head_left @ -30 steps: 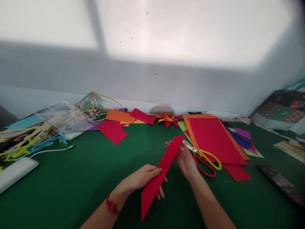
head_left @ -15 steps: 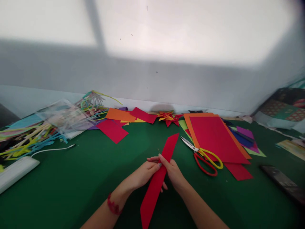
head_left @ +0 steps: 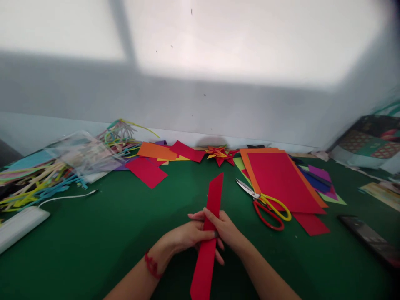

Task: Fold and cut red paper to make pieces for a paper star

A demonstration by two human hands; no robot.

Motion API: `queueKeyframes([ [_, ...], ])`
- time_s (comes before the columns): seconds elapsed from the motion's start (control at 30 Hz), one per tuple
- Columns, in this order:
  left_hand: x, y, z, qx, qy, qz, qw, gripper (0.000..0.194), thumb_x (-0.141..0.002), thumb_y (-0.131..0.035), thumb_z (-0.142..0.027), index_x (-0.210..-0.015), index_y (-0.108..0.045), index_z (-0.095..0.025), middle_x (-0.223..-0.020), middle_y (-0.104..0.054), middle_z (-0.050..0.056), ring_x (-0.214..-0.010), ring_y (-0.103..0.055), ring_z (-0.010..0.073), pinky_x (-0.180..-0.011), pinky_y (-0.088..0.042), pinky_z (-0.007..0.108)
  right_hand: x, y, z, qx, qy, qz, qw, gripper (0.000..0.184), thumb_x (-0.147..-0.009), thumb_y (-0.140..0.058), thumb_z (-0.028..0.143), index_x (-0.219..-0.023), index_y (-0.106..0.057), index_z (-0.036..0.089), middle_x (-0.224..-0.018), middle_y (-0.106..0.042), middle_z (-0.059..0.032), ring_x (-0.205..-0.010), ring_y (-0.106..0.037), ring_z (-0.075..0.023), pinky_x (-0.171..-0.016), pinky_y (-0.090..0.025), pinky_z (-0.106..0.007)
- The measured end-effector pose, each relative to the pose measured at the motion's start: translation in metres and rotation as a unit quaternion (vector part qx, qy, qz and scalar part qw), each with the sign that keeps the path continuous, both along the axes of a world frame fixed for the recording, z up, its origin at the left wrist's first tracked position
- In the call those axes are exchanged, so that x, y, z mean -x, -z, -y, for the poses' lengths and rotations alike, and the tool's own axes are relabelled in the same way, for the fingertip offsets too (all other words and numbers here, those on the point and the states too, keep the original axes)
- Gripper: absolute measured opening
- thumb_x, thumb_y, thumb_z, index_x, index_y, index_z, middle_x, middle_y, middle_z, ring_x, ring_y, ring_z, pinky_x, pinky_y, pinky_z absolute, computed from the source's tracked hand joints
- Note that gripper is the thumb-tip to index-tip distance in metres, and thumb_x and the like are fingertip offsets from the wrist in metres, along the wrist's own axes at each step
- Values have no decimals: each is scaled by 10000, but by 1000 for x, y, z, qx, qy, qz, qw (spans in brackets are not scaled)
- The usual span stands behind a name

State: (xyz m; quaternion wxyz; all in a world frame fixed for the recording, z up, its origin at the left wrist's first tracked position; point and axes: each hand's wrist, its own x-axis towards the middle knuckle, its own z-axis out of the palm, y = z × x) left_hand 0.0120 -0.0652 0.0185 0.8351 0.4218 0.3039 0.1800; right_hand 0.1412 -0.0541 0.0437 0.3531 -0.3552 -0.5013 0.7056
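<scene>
A long red paper strip (head_left: 215, 196) with slanted ends stands nearly upright in the view, held between both hands. My left hand (head_left: 190, 233) grips it near the middle, thumb across its front and fingers behind. Just above, my right hand (head_left: 226, 229) pinches the same strip from the right, its thumb on the front face. Some fingers of each hand are hidden behind the paper. To the right lie scissors (head_left: 258, 196) with one yellow and one red handle, blades parted slightly, their handles partly over a stack of red paper sheets (head_left: 275, 175).
Red and orange folded paper stars (head_left: 220, 155) lie by the wall. Left of them are loose paper pieces (head_left: 148, 171). Pipe cleaners (head_left: 40, 179), a plastic bag (head_left: 89, 154) and a white power strip (head_left: 23, 225) are at far left. A phone (head_left: 365, 235) lies at right.
The red strip has turned more upright, its top end shifting left. Both hands have moved slightly, and my left thumb now lies lower and farther across the strip.
</scene>
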Motion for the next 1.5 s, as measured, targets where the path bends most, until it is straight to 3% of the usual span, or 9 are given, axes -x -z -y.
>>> queueKeyframes([
  [0.27, 13, -5, -10, 13, 100, 24, 995, 281, -823, -443, -283, -896, -630, -86, -705, -687, 73, -679, -646, 161, -643, -476, 249, -5, 6, -10, -29, 18, -32, 999, 428, -774, -440, 513, -815, -679, 161, -936, -667, -94, -938, -581, -243, -879, -392, -392],
  [0.47, 10, -4, -7, 30, 215, 9, 976, 331, -833, -419, -327, -939, -627, -92, -749, -687, 84, -597, -645, 162, -516, -477, 230, -28, -5, -26, -61, 117, -2, 991, 418, -797, -423, 496, -835, -668, 160, -939, -668, -88, -982, -554, -251, -894, -362, -377],
  [0.7, 12, -6, -3, 24, 320, 10, 947, 365, -834, -401, -378, -995, -615, -130, -800, -677, 70, -657, -647, 163, -566, -474, 247, -65, -1, -50, -25, 265, -27, 963, 376, -727, -523, 510, -779, -656, 162, -901, -679, -101, -899, -589, -250, -799, -422, -361],
  [0.83, 16, -1, -3, -17, 232, -19, 972, 271, -767, -534, -314, -983, -604, -167, -861, -669, 59, -698, -640, 145, -618, -461, 231, -78, 3, -58, -3, 307, -69, 949, 331, -726, -543, 473, -767, -646, 162, -885, -682, -104, -925, -583, -242, -822, -413, -357],
  [0.97, 22, -1, -10, -38, 30, -48, 998, 284, -764, -524, -364, -940, -582, -148, -829, -669, 81, -689, -636, 153, -634, -463, 258, -68, 3, -52, 8, 269, -86, 959, 328, -729, -538, 477, -741, -632, 164, -857, -687, -106, -889, -597, -239, -806, -413, -367],
  [1.1, 17, -8, -14, -54, -144, -36, 987, 397, -808, -417, -450, -980, -551, -119, -826, -657, 104, -684, -630, 160, -684, -464, 311, -42, 6, -36, 16, 197, -61, 978, 367, -746, -500, 503, -783, -631, 162, -893, -680, -104, -823, -605, -227, -775, -415, -357],
  [1.23, 2, -6, -7, -50, -115, 1, 992, 362, -778, -497, -413, -981, -524, -115, -782, -669, 115, -693, -640, 193, -682, -471, 345, -18, 12, -23, 22, 137, -53, 989, 399, -784, -442, 500, -817, -626, 147, -905, -675, -114, -876, -592, -240, -814, -392, -371],
  [1.37, -9, 2, 0, -25, -90, 3, 996, 334, -794, -465, -404, -877, -554, -94, -727, -673, 128, -629, -644, 195, -614, -482, 323, -16, 10, -20, 24, 114, -43, 992, 367, -789, -461, 469, -842, -620, 143, -917, -671, -117, -897, -586, -237, -818, -386, -360],
  [1.5, -5, 4, 1, -7, -18, -19, 1000, 331, -800, -452, -387, -832, -583, -85, -657, -669, 109, -542, -629, 172, -561, -477, 298, -40, 3, -31, 20, 198, -67, 978, 389, -792, -442, 489, -905, -607, 156, -949, -663, -111, -863, -597, -218, -784, -405, -339],
])
